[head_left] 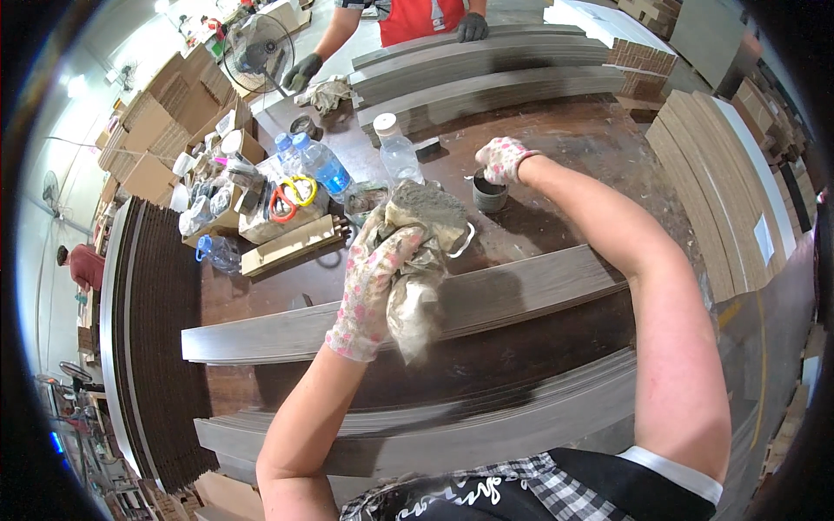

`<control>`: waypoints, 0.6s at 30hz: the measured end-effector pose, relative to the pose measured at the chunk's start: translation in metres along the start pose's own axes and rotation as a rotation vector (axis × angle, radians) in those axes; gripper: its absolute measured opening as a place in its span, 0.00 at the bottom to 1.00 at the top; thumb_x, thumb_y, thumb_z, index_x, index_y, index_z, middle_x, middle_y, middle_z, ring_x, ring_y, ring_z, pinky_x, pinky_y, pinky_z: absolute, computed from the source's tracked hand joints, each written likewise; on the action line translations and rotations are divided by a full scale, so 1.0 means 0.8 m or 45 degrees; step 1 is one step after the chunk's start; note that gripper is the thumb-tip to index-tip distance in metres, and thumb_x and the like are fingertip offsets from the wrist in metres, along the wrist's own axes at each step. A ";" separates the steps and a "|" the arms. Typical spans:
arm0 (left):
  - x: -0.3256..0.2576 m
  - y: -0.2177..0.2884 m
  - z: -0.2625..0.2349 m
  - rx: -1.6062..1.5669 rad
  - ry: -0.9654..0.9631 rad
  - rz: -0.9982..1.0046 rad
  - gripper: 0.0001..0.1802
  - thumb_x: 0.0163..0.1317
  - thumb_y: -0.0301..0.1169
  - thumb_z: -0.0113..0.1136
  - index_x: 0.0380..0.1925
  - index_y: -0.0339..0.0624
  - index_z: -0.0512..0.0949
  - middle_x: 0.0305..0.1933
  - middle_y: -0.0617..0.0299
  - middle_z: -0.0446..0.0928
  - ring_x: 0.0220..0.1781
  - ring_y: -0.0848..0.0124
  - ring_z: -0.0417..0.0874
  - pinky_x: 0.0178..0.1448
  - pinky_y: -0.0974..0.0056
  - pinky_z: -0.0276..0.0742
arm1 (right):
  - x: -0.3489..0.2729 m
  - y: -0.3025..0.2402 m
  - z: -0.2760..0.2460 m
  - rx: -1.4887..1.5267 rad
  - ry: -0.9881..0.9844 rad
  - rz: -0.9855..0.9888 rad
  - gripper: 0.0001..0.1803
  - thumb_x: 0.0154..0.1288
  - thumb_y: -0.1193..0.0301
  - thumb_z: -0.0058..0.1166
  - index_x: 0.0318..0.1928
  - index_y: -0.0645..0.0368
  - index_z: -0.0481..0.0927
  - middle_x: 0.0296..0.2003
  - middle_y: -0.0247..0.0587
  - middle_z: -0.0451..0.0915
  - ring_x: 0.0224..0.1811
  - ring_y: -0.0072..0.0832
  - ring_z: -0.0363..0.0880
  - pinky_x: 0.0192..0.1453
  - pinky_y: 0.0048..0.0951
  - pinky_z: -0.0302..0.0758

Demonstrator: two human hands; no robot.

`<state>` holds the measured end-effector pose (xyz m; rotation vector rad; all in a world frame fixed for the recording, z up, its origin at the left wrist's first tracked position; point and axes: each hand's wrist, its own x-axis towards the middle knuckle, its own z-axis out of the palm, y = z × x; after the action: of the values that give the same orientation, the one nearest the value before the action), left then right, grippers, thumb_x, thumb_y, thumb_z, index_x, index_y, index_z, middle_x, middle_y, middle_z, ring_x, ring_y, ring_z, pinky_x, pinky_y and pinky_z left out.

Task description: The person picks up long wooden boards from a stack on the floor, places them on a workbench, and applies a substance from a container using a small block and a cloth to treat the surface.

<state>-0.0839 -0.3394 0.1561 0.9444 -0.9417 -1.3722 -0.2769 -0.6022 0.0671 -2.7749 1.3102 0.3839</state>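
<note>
My left hand (372, 291), in a white glove with a pink pattern, is closed round a crumpled, grey-stained rag (426, 213) above the table. Beneath the rag lies a stack of long grey wood-grain boards (521, 282). Farther off to the right, my right hand (504, 161), gloved alike, is at the rim of a small dark cup (491, 198). Its fingers are curled together, and whatever they may hold is too small to make out. Nearer my body rests another stack of grey boards (486, 425).
Plastic bottles (323, 167), scissors (291, 200) and a cluttered box crowd the table's left. Across the table a person in dark gloves (473, 28) touches stacked boards (486, 74). Brown panels (161, 339) stand at the left, more boards (721, 191) at the right.
</note>
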 end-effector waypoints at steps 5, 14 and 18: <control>0.006 0.003 -0.004 0.294 -0.048 0.167 0.21 0.68 0.37 0.57 0.56 0.34 0.73 0.49 0.57 0.81 0.47 0.69 0.83 0.52 0.64 0.80 | -0.016 0.017 -0.006 0.070 -0.071 -0.128 0.11 0.54 0.66 0.60 0.34 0.60 0.85 0.34 0.52 0.86 0.38 0.46 0.87 0.42 0.42 0.82; 0.037 -0.004 0.004 -0.004 0.034 -0.066 0.17 0.67 0.33 0.61 0.52 0.36 0.76 0.45 0.61 0.82 0.43 0.72 0.83 0.48 0.67 0.81 | -0.012 0.022 0.019 -0.071 -0.060 -0.215 0.12 0.50 0.68 0.58 0.34 0.60 0.87 0.33 0.53 0.85 0.39 0.48 0.86 0.44 0.42 0.82; 0.066 -0.003 -0.003 0.233 -0.035 -0.099 0.19 0.63 0.31 0.66 0.51 0.36 0.78 0.45 0.61 0.82 0.46 0.73 0.83 0.51 0.66 0.81 | -0.011 0.030 0.010 -0.005 0.031 -0.015 0.14 0.50 0.73 0.58 0.39 0.62 0.87 0.40 0.54 0.86 0.45 0.46 0.87 0.49 0.40 0.82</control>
<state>-0.0828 -0.3922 0.1527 1.1120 -1.0745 -1.3837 -0.3020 -0.6098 0.0625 -2.7980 1.2987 0.3534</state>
